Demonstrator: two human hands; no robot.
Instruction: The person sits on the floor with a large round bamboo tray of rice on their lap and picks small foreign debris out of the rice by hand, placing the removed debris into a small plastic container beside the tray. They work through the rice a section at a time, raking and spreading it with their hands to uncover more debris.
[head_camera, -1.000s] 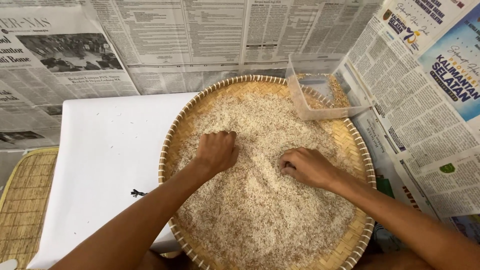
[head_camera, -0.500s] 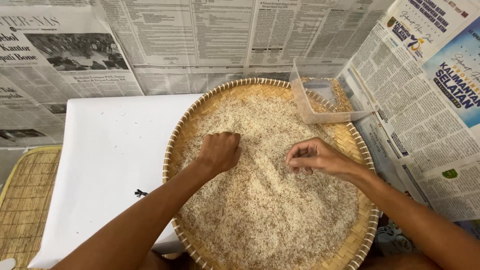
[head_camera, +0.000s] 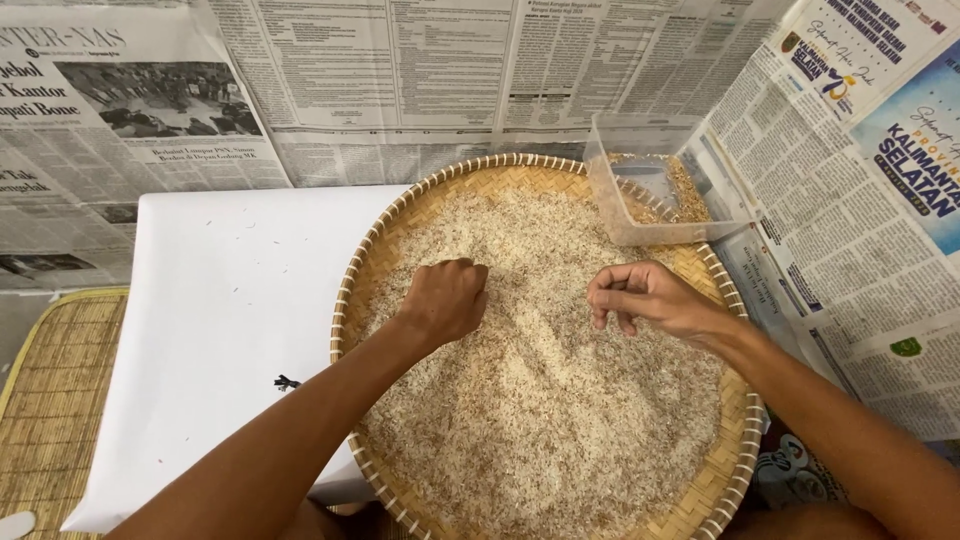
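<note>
The rice (head_camera: 540, 400) lies spread across the round woven tray (head_camera: 720, 480), loose, light grains that likely slip apart and are best pinched up a few at a time. The left hand (head_camera: 445, 298) rests knuckles-up, fingers curled into the rice. The right hand (head_camera: 645, 298) hovers just above, fingertips pinched together, near the clear tub (head_camera: 655, 195).

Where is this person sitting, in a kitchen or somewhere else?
Probably a home floor set up for sorting rice, not a kitchen counter. Newspapers cover the ground, a round woven tray holds rice, and a clear plastic box sits beside it.
</note>
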